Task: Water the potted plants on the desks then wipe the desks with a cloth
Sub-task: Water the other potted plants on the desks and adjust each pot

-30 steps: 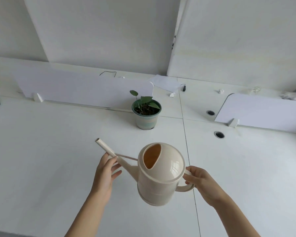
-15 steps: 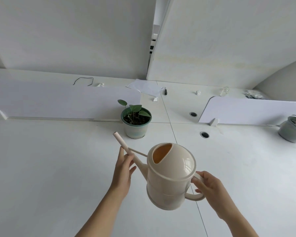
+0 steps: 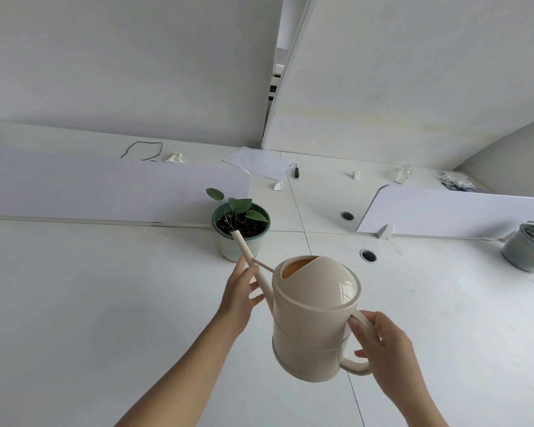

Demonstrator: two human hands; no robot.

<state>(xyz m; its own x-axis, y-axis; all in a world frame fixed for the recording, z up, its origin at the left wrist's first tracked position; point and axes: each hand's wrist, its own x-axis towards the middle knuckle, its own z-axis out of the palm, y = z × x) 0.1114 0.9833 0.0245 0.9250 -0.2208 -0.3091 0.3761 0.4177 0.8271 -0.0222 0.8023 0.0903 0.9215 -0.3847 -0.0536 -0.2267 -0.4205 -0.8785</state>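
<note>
White table (image 3: 90,303) carries a potted plant (image 3: 250,224) against a low divider (image 3: 105,186), with another pot (image 3: 524,251) far right. The left hand (image 3: 239,295) pinches the watering can (image 3: 313,318) by its spout (image 3: 244,251), and the right hand (image 3: 386,349) grips its handle (image 3: 356,368).

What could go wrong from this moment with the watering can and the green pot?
1. The spout tip sits just at the green pot's near rim, so water may spill onto the desk.
2. The watering can hangs in the air, left hand on its thin spout, right hand on the handle; a quick tilt might flood the small plant.
</note>
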